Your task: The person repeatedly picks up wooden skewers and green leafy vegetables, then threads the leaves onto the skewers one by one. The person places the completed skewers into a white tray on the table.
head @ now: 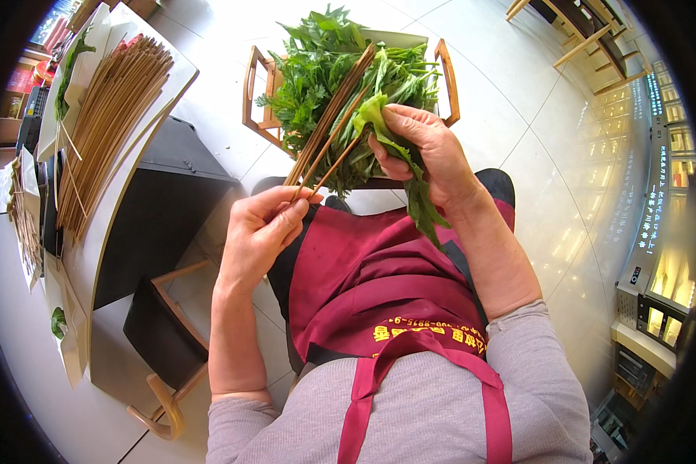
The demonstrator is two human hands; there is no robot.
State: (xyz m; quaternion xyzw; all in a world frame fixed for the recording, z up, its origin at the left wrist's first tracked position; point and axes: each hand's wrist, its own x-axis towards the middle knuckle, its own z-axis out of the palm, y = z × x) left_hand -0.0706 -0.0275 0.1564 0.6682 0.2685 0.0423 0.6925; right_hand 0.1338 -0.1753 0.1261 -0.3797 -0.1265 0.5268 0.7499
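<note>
In my left hand [269, 226] is a thin bundle of brown wooden skewers [332, 119], pinched near their lower ends and slanting up to the right. One skewer [337, 166] stands apart from the bundle and reaches to a green leaf [409, 174]. My right hand [426, 148] grips that leaf between thumb and fingers, and its dark tip hangs down towards the apron. Whether the skewer pierces the leaf is hidden by its folds. Behind the hands, leafy greens [310, 75] are heaped in a pale container [403, 39], with cut stems facing right.
The container sits between wooden side frames [449, 84] on a tiled floor. At left, a white table [177, 78] bears a large pile of skewers [116, 122]. A dark-seated chair [165, 333] stands beside it. A maroon apron [359, 249] covers my lap. A lit display cabinet [670, 243] is at right.
</note>
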